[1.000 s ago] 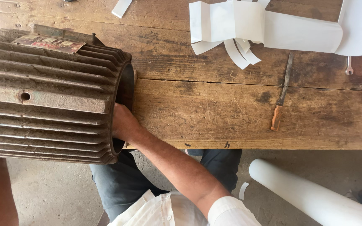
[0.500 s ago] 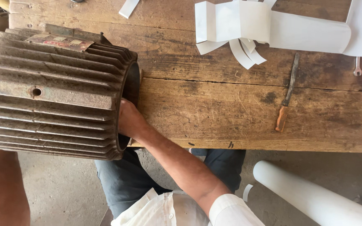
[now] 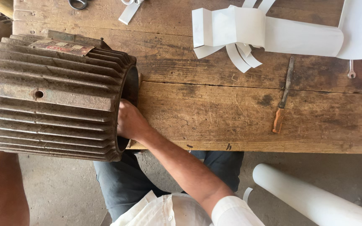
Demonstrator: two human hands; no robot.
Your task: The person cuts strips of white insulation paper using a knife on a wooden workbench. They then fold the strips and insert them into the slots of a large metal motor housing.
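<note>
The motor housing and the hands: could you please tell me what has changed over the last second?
Little changed. The right hand stays inside the motor housing opening; the left forearm rose further into view. The housing, file and paper strips lie as before.

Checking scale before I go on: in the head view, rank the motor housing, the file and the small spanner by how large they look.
1. Motor housing, by far the largest.
2. File, long and thin.
3. Spanner, smallest.
All three lie on the bench, so nearness hardly skews this.
</note>
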